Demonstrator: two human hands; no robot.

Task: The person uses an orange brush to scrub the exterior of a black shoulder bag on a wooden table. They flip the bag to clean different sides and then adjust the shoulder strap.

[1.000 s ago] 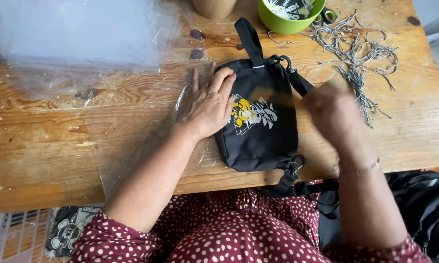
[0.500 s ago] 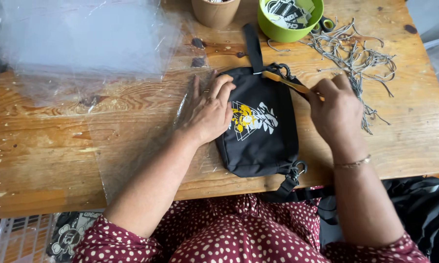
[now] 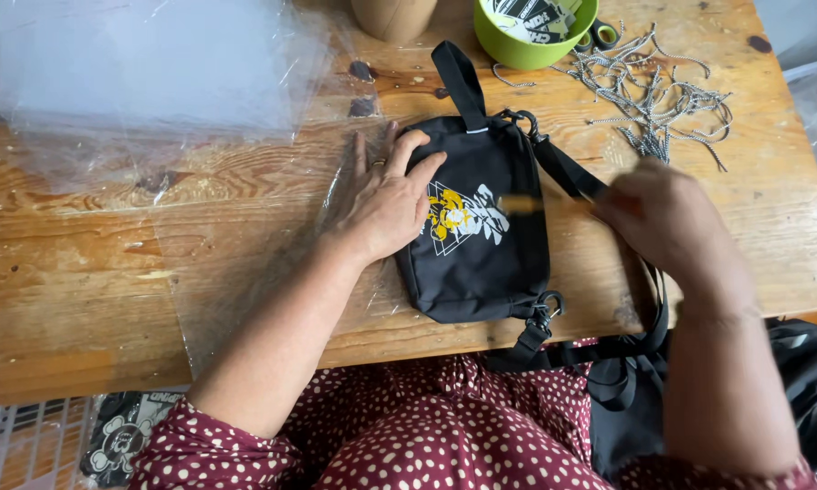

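Pressing down with your left hand, you hold the black pouch flat on the wooden table; your fingers are spread wide, the thumb and forefinger lying on the pouch's left edge and the rest of the hand on the clear plastic sheet beside it. Your right hand sits just right of the pouch, blurred, over the black strap; you seem to pinch a small pale thing at the fingertips, but I cannot tell what, nor how tightly the hand is closed. The pouch lies near the table's front edge, printed side up with a white and yellow design, its strap running off the edge to your lap. Beyond the pouch, at the far right, lies a heap of grey cords, with a green bowl next to it. Far left of the pouch lies a stack of clear bags.
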